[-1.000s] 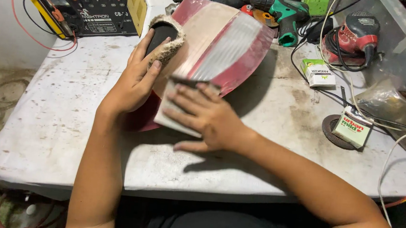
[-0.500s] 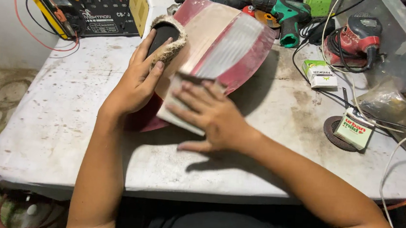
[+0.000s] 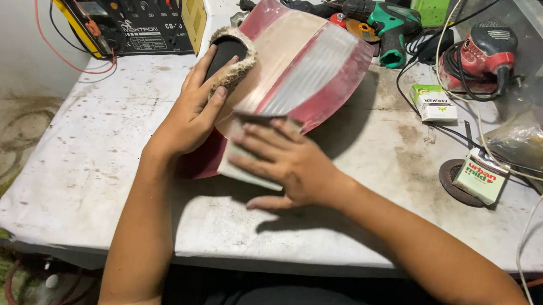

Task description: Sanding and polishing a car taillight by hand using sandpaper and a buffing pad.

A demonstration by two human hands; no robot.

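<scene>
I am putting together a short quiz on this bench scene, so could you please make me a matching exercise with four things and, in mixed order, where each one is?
Things:
1. red and clear tail-light lens
2. yellow charger box
3. green cordless drill
4. sheet of sandpaper

Places:
A. far left corner of the table
B. under the right hand, on the lens's near end
C. far edge, right of the lens
D. middle of the table, steadied by the left hand

Pairs: 1-D, 2-A, 3-C, 4-B
</scene>
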